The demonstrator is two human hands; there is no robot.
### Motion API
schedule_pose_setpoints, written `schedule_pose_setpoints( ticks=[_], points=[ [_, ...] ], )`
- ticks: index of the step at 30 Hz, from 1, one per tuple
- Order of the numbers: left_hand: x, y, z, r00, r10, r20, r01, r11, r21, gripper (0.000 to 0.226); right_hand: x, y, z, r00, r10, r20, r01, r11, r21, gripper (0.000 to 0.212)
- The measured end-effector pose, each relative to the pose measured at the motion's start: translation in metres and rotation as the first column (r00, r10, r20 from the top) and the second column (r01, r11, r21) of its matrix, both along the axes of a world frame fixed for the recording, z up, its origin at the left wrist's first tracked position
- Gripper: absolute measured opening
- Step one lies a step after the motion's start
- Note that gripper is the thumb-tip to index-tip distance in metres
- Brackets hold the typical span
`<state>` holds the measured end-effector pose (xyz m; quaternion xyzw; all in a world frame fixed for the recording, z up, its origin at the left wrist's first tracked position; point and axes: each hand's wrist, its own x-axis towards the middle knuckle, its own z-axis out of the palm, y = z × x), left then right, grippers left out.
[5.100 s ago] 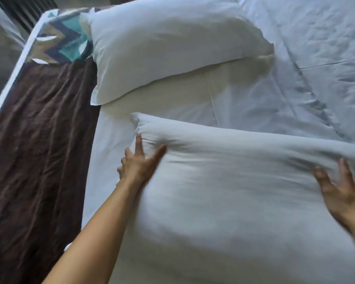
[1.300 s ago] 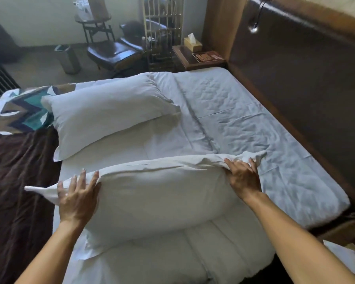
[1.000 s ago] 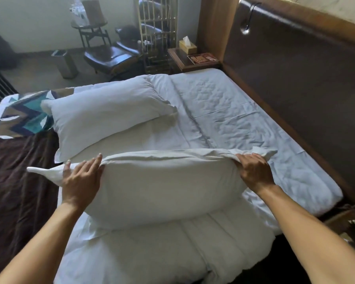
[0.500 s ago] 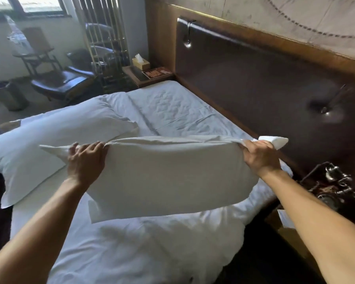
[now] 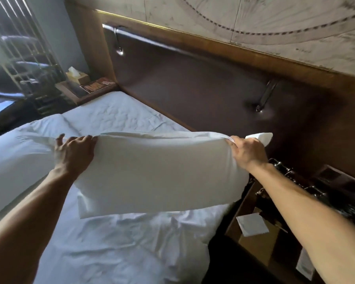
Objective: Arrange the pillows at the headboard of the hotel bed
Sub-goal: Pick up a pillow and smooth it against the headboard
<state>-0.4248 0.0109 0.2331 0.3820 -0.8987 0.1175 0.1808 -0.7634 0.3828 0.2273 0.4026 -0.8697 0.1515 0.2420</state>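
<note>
Clutched by left grip (image 5: 74,152) and right grip (image 5: 246,152), one pillow (image 5: 158,175) hangs short of the headboard (image 5: 193,89); the other pillow (image 5: 19,158) lies unplaced.

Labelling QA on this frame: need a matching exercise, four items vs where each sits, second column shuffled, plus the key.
Items
1. held pillow
2. second pillow
3. tissue box
4. white paper

Places
A. on the far bedside shelf, next to the headboard
B. on the near nightstand, lower right
C. above the mattress, gripped near its top corners by the left hand and right hand
D. lying on the bed, at the left

Pairs: 1-C, 2-D, 3-A, 4-B
</note>
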Motion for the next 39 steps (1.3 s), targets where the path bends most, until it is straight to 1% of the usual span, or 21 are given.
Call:
schedule_pose_setpoints(
  ticks=[4, 10, 13, 15, 18, 20, 21, 22, 24, 26, 27, 28, 29, 30, 32, 35, 37, 39],
  points=[
    [-0.061, -0.007, 0.004, 0.998, -0.055, 0.034, 0.054, 0.998, 0.012, 0.033, -0.037, 0.008, -0.005, 0.998, -0.03, 0.048, 0.03, 1.0, -0.008, 0.062],
    [-0.15, -0.034, 0.006, 0.991, -0.126, 0.055, 0.126, 0.992, 0.004, 0.03, -0.077, 0.015, -0.019, 0.992, -0.088, 0.095, 0.089, 0.996, -0.009, 0.06],
    [-0.208, -0.057, -0.001, 0.988, -0.152, 0.039, 0.151, 0.988, 0.034, 0.036, -0.094, 0.018, -0.03, 0.976, -0.16, 0.147, 0.156, 0.987, 0.037, 0.064],
    [-0.243, -0.068, -0.005, 0.983, -0.171, 0.062, 0.167, 0.984, 0.06, 0.042, -0.103, 0.019, -0.037, 0.967, -0.199, 0.161, 0.19, 0.979, 0.072, 0.06],
    [-0.296, -0.081, -0.014, 0.974, -0.213, 0.07, 0.21, 0.976, 0.048, 0.034, -0.119, 0.02, -0.052, 0.95, -0.263, 0.167, 0.251, 0.964, 0.088, 0.056],
    [-0.329, -0.081, -0.022, 0.973, -0.222, 0.06, 0.216, 0.972, 0.092, 0.035, -0.125, 0.021, -0.061, 0.931, -0.315, 0.184, 0.297, 0.948, 0.116, 0.055],
    [-0.347, -0.084, -0.029, 0.975, -0.214, 0.054, 0.205, 0.968, 0.142, 0.035, -0.128, 0.021, -0.067, 0.923, -0.338, 0.185, 0.317, 0.939, 0.134, 0.053],
    [-0.362, -0.083, -0.036, 0.981, -0.19, 0.039, 0.18, 0.967, 0.183, 0.035, -0.131, 0.022, -0.073, 0.913, -0.363, 0.185, 0.336, 0.928, 0.161, 0.051],
    [-0.388, -0.08, -0.051, 0.988, -0.15, 0.045, 0.133, 0.956, 0.26, 0.037, -0.136, 0.016, -0.085, 0.864, -0.444, 0.237, 0.376, 0.882, 0.284, 0.039],
    [-0.406, -0.07, -0.066, 0.966, -0.219, 0.136, 0.172, 0.941, 0.292, 0.042, -0.14, 0.005, -0.099, 0.781, -0.553, 0.292, 0.441, 0.818, 0.369, 0.025],
    [-0.412, -0.064, -0.075, 0.943, -0.282, 0.175, 0.219, 0.925, 0.311, 0.045, -0.141, -0.001, -0.106, 0.753, -0.589, 0.292, 0.47, 0.793, 0.386, 0.025],
    [-0.417, -0.056, -0.082, 0.921, -0.337, 0.196, 0.259, 0.905, 0.337, 0.048, -0.142, -0.01, -0.113, 0.737, -0.61, 0.293, 0.487, 0.778, 0.396, 0.031],
    [-0.419, -0.048, -0.091, 0.905, -0.373, 0.205, 0.282, 0.886, 0.368, 0.051, -0.142, -0.02, -0.119, 0.732, -0.608, 0.307, 0.484, 0.781, 0.395, 0.041],
    [-0.42, -0.038, -0.098, 0.894, -0.398, 0.204, 0.297, 0.87, 0.394, 0.053, -0.141, -0.031, -0.124, 0.742, -0.583, 0.332, 0.466, 0.803, 0.37, 0.05],
    [-0.422, -0.025, -0.113, 0.869, -0.444, 0.217, 0.322, 0.842, 0.433, 0.055, -0.142, -0.063, -0.132, 0.795, -0.485, 0.364, 0.4, 0.87, 0.288, 0.058],
    [-0.43, -0.02, -0.132, 0.814, -0.51, 0.278, 0.35, 0.813, 0.465, 0.057, -0.145, -0.124, -0.136, 0.85, -0.351, 0.393, 0.274, 0.931, 0.24, 0.057],
    [-0.445, -0.024, -0.141, 0.784, -0.547, 0.295, 0.385, 0.8, 0.46, 0.057, -0.152, -0.168, -0.143, 0.863, -0.284, 0.417, 0.202, 0.952, 0.231, 0.057],
    [-0.467, -0.035, -0.152, 0.761, -0.577, 0.296, 0.428, 0.789, 0.44, 0.057, -0.163, -0.212, -0.153, 0.882, -0.241, 0.405, 0.167, 0.963, 0.209, 0.055]
  ],
)
